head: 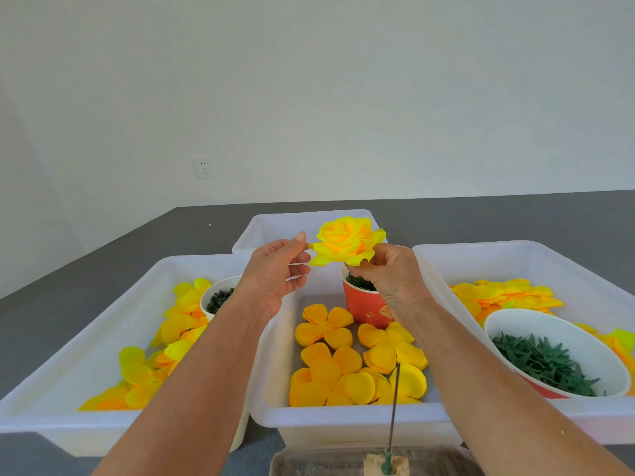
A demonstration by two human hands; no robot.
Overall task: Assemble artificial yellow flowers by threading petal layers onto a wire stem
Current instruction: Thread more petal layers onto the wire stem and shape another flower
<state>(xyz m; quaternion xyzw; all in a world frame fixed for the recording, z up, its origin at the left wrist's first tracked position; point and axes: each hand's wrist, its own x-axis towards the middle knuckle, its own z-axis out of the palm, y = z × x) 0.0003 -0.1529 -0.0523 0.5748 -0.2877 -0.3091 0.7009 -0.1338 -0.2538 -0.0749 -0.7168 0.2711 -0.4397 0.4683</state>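
A layered yellow flower head (pixel 347 240) is held up above the middle bin. My right hand (pixel 388 273) grips it from below at its base. My left hand (pixel 280 269) pinches an outer petal at the flower's left edge between thumb and forefinger. A thin wire stem (pixel 393 407) stands upright in a block (pixel 386 467) at the bottom of the view, bare, in front of the middle bin. Loose orange-yellow petal layers (pixel 357 362) lie flat in the middle bin.
Three white bins sit side by side, a fourth (pixel 275 223) behind. The left bin (pixel 86 338) holds yellow petals and a cup of dark green bits (pixel 220 298). A red cup (pixel 366 304) stands in the middle bin. The right bin (pixel 515 255) holds petals and a bowl of green leaves (pixel 546 362).
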